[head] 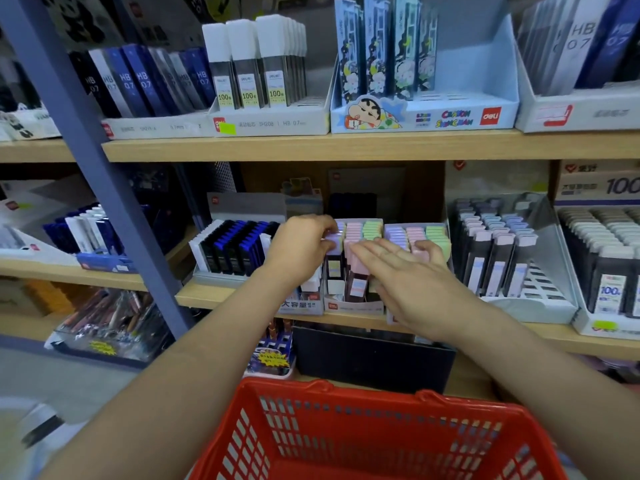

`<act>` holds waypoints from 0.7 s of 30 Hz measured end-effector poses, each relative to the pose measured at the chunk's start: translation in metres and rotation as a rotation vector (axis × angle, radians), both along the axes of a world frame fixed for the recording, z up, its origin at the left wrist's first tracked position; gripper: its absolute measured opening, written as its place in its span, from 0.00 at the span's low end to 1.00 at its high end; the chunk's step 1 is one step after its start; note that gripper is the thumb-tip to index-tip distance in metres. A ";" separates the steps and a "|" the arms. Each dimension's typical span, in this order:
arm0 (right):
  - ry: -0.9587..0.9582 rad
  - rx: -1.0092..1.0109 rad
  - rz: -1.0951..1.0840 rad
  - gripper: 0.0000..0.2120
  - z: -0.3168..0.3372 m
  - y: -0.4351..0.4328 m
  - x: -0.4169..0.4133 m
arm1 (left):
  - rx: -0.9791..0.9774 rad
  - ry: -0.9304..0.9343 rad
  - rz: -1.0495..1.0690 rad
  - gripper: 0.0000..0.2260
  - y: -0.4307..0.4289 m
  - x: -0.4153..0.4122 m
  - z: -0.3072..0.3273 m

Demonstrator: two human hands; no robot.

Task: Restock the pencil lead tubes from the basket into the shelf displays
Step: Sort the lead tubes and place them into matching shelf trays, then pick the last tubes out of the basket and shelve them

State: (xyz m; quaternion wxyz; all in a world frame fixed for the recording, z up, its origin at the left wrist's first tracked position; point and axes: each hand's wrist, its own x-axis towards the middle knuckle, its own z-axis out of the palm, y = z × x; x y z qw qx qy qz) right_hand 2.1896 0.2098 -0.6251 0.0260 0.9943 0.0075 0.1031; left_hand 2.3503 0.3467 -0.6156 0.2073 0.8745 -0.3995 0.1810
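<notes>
Basket (313, 445), nearest, below both arms: no tubes seen in visible part.
Right hand (412, 271): flat, fingers straight, lying on pastel tubes (372, 230) in display box (353, 307) on middle shelf (207, 296).
Left hand (301, 247): fingers curled over purple-capped tube (333, 244), left front column of box.
Step, judged: seating tube in row.
Next move, judged: press tube fully down, level caps, let go.

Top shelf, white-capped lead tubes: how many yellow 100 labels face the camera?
3, side by side on the front row in the white display box: left label, middle label, right label. More may be hidden on the tubes behind.
</notes>
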 end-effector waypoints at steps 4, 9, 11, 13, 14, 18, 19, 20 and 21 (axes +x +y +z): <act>-0.023 0.040 -0.002 0.31 -0.002 -0.002 -0.005 | 0.035 -0.074 0.012 0.11 0.000 0.001 -0.002; -0.306 0.173 0.106 0.23 0.002 -0.006 -0.011 | 0.024 -0.089 -0.043 0.10 0.010 -0.003 0.003; -0.426 0.281 0.185 0.16 0.007 -0.003 -0.016 | -0.026 -0.036 -0.049 0.10 0.017 -0.013 0.010; -0.345 0.414 0.195 0.10 0.014 0.004 -0.022 | -0.066 0.097 -0.054 0.09 0.024 -0.028 0.024; -0.256 0.468 0.192 0.09 0.017 0.007 -0.024 | -0.076 0.212 -0.067 0.09 0.029 -0.037 0.032; 0.341 0.567 0.173 0.07 0.009 0.017 -0.028 | 0.191 0.638 -0.145 0.11 0.053 -0.075 0.049; 0.513 0.617 0.163 0.08 -0.001 0.018 -0.029 | 0.295 0.697 -0.150 0.11 0.058 -0.082 0.047; 0.665 0.673 0.140 0.08 -0.013 0.019 -0.031 | 0.385 0.750 -0.150 0.10 0.063 -0.089 0.041; 0.788 0.729 0.102 0.08 -0.028 0.020 -0.033 | 0.456 0.794 -0.156 0.10 0.066 -0.096 0.033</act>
